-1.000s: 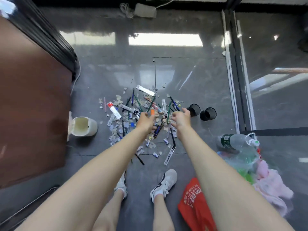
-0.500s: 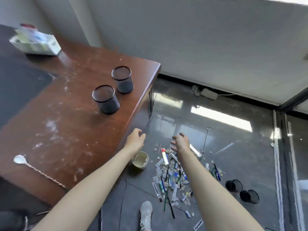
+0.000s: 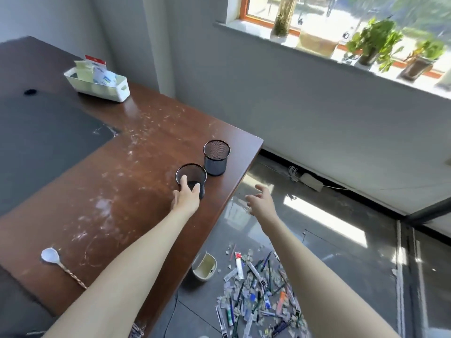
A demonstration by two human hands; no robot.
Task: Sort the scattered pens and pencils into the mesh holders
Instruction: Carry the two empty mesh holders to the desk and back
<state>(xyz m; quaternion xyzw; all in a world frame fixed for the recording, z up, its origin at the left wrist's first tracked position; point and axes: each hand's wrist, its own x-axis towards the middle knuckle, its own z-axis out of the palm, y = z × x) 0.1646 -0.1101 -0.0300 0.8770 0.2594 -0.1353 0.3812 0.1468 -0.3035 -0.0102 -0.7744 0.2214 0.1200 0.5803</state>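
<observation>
Here the left hand [image 3: 186,197] grips the nearer black round wire-mesh holder [image 3: 192,170], which stands on the brown wooden bench [image 3: 127,196] close to its edge. Its fingers [image 3: 183,180] are curled round the wall of the holder, and one of them lies over the rim. The second black mesh holder [image 3: 216,158] stands just beside, at about 1 o'clock from the first one, and both look empty. The right hand [image 3: 260,201] is at 3 o'clock from the gripped holder, in the air beyond the bench edge, with fingers [image 3: 263,190] spread and holding nothing.

The scattered pens and pencils [image 3: 256,289] lie in a heap mixed with paper scraps on the grey floor [image 3: 341,252], at 5 o'clock in the view, next to a small cream bin [image 3: 205,265] lying on its side.

I judge that the sorting has not yet begun and that the step in hand is fetching the holders. The next move probably calls for the right hand to take the second holder, and then for both to be carried down upright beside the heap.
</observation>
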